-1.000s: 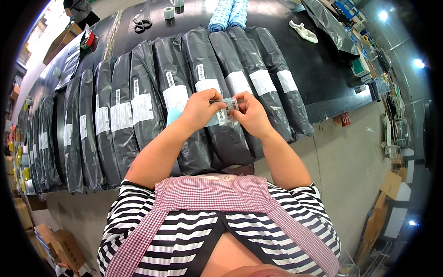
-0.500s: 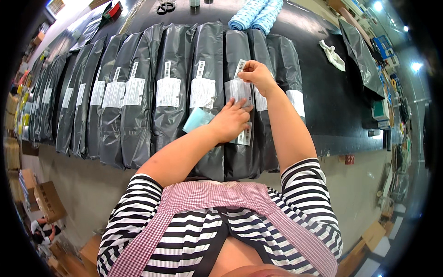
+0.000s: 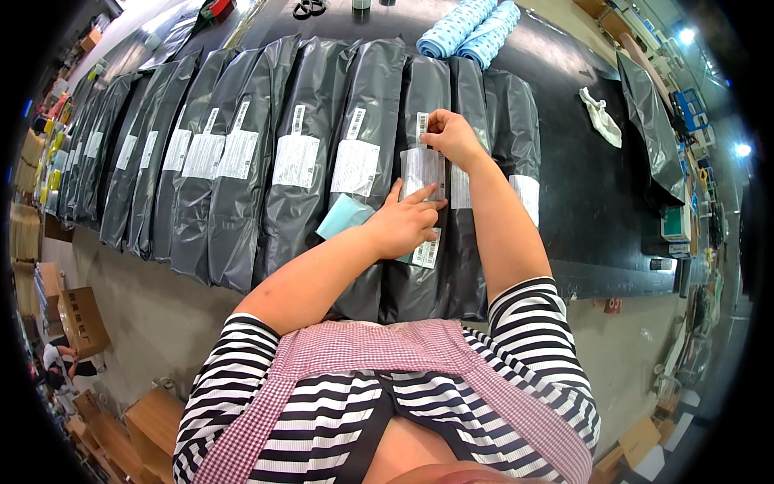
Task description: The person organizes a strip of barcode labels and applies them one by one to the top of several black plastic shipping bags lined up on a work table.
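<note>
A dark grey plastic mailing bag (image 3: 426, 85) lies in front of me, with a white shipping label (image 3: 421, 168) on it. My right hand (image 3: 455, 141) pinches the edge of a small white barcode sticker (image 3: 422, 123), which lies against the bag just above that label. Fingers apart, my left hand (image 3: 403, 218) rests flat on the lower part of the label. Below its palm a piece of barcode stickers (image 3: 426, 252) sticks out, partly hidden. Beside my left wrist, a light-blue folded sheet (image 3: 345, 215) lies on the neighbouring bag.
Several similar labelled bags (image 3: 234, 153) lie side by side along the black table (image 3: 580, 218). Two blue patterned rolls (image 3: 468, 31) lie at the back, near black scissors (image 3: 309, 9). A white glove (image 3: 600, 117) and loose grey bags (image 3: 649, 133) are at right.
The barcode sticker has straightened from a tilt and now lines up with the bag. My left hand has slid slightly down the label. The whole view has shifted a little.
</note>
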Tool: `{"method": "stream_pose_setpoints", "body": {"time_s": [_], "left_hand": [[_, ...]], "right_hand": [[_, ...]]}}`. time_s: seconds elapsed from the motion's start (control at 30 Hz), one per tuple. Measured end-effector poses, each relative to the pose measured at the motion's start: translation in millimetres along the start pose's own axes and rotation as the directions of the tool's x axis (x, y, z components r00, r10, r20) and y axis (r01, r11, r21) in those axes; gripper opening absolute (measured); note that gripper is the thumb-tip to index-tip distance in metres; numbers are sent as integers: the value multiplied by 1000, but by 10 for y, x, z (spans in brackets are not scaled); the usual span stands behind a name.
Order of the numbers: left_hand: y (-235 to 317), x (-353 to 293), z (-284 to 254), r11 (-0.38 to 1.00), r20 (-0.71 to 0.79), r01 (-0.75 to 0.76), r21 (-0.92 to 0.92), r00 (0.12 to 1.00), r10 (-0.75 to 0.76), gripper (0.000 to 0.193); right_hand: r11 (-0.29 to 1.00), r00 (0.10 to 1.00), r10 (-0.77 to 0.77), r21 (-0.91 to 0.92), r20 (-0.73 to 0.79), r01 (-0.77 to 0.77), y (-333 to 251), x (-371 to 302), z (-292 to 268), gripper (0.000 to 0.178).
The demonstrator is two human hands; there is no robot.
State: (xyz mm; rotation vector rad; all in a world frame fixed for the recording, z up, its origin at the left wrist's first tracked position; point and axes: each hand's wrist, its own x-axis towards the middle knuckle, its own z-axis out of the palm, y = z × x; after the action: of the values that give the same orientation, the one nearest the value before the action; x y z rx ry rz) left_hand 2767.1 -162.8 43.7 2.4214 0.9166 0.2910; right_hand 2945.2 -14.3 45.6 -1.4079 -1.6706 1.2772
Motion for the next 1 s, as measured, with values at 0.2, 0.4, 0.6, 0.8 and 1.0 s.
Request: {"method": "stream_pose_setpoints", "body": {"time_s": [0.2,0.4,0.6,0.8,1.0], "left_hand": [[-15,-17,-12,1000,-2,3,-10,1000,-3,23],[-36,-14,20,1000,-17,-16,-21,1000,16,22],[-25,-34,7,1000,-11,-6,-28,1000,5,21],[-35,-20,17,999,-47,-12,-43,999,10,18],[-67,-11,-101,945,-121,61,-321,987,-105,19]], "right_hand": [[979,987,-127,-173,-99,109,-17,-76,136,21],[976,988,-108,-199,-109,85,-59,-167,151,30],[880,893,-308,-455,-329,136,23,-80,243,62],[870,838,-211,-488,-504,-75,-6,398,215,64],[998,911,-54,12,-409,64,-6,77,-51,47]]}}
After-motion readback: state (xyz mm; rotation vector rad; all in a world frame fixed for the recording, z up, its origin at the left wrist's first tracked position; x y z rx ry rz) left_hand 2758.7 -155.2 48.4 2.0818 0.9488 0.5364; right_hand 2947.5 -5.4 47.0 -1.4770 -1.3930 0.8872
